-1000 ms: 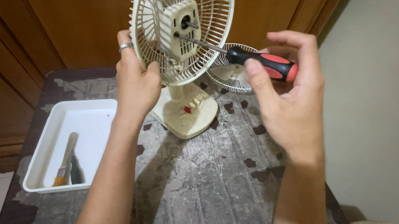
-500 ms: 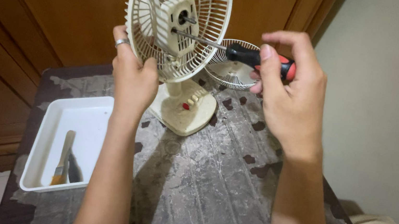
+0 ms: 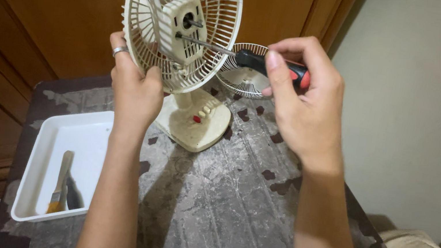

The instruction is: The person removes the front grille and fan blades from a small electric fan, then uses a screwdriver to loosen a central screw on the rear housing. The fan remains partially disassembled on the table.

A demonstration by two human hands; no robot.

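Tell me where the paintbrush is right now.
The paintbrush lies in the white tray at the table's left edge, below and left of the left hand gripping the fan.

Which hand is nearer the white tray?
Left. The left hand grips the fan guard just above the white tray; the right hand holds the screwdriver farther away.

- Left hand [image 3: 131, 88], a ring on one finger, is raised on a near-upright forearm and closed on the lower left rim of the fan guard [image 3: 180, 24].
- Right hand [image 3: 299, 104] is held up right of the fan guard, fingers pinched, wrist bent, forearm rising from below.
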